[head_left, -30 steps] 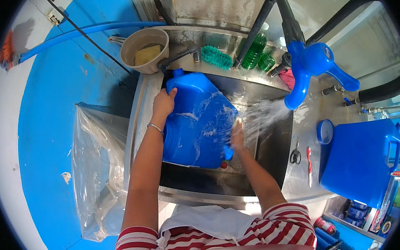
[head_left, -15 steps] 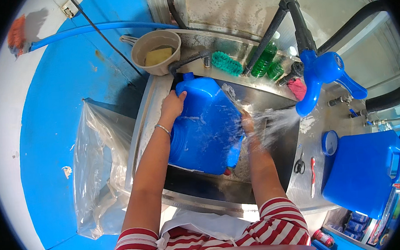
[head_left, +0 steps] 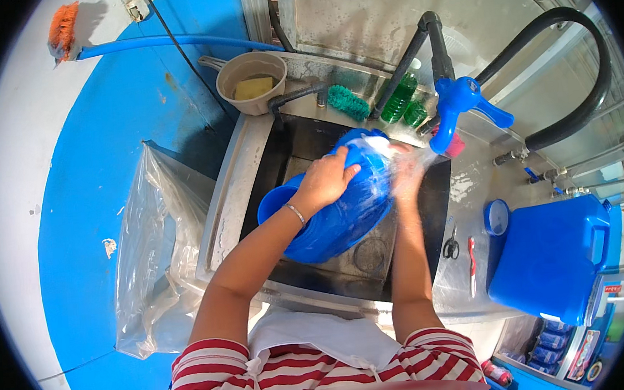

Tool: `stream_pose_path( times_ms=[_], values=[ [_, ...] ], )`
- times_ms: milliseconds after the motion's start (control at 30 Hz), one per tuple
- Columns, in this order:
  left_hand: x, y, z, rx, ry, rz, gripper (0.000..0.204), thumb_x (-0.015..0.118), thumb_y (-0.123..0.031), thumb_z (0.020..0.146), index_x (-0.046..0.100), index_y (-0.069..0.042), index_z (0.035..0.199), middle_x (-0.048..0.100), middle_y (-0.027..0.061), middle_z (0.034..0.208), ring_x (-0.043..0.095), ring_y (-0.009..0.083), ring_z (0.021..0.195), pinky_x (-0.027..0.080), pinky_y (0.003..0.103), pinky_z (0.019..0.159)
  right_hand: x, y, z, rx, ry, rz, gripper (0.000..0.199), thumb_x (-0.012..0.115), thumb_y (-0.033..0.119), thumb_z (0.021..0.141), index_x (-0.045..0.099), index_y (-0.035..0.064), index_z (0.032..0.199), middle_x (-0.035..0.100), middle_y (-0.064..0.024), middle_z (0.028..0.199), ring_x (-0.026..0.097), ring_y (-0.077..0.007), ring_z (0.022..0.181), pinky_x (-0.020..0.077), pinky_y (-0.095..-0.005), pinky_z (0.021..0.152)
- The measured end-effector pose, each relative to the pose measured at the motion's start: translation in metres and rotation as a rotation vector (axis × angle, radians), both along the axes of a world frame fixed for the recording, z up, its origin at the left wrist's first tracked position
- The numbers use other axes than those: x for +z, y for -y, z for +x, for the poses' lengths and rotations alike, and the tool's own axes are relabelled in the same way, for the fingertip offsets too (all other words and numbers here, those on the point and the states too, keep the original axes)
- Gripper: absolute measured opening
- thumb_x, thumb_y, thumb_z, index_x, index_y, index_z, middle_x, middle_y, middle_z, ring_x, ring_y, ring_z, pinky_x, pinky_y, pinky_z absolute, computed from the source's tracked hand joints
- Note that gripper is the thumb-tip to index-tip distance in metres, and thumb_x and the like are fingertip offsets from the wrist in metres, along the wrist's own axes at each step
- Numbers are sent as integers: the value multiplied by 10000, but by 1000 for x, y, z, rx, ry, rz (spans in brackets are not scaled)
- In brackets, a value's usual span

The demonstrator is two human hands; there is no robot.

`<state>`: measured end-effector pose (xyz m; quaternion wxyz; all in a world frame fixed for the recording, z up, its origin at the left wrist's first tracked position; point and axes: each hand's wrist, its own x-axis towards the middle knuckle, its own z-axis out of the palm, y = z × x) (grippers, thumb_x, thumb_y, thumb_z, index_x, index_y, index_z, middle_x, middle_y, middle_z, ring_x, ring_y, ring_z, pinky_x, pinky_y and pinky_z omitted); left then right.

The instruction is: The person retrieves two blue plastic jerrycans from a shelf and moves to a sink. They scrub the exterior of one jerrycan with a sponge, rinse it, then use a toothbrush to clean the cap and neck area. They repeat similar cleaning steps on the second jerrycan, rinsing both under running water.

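Note:
A large blue plastic jug [head_left: 342,218] lies tilted on its side over the steel sink [head_left: 237,199]. My left hand [head_left: 325,182] presses on its upper side and holds it. My right hand [head_left: 403,171] is at the jug's far end, blurred and wet, under water streaming from the blue tap [head_left: 456,104]. Whether the right hand grips the jug or only rubs it cannot be told.
A second blue jug [head_left: 555,259] stands on the right counter beside a blue lid [head_left: 498,217], scissors [head_left: 451,244] and a red pen [head_left: 471,255]. Behind the sink are a beige bowl with a sponge [head_left: 251,81], a green brush [head_left: 349,101] and green bottles [head_left: 402,96]. A clear plastic bag [head_left: 151,255] hangs left.
The jug has been turned from nearly upright to lying on its side. My left hand shifted onto its upper side, and my right hand moved up to the jug's far end under the water.

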<state>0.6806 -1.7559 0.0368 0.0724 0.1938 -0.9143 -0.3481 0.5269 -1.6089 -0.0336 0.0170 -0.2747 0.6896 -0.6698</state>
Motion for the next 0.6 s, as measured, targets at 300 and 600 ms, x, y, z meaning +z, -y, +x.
stream_pose_path(
  times_ms=[300,600],
  values=[
    [21,-44,26,-916,-120,-267,357,574,-430,909,581,-92,1024,616,153,899,603,367,911,455,487,791,-113,-104,26,443,981,-130,462,551,265,953,559,-23,1314,618,-120,1223,596,-228,1111,460,-377,995],
    [-19,21,73,216,157,475,592,710,-215,710,480,77,1171,638,273,982,617,453,942,490,482,851,-7,-29,163,244,-312,216,476,432,316,1018,497,25,1388,385,-225,1438,322,-389,1371,215,-473,1150]
  ],
)
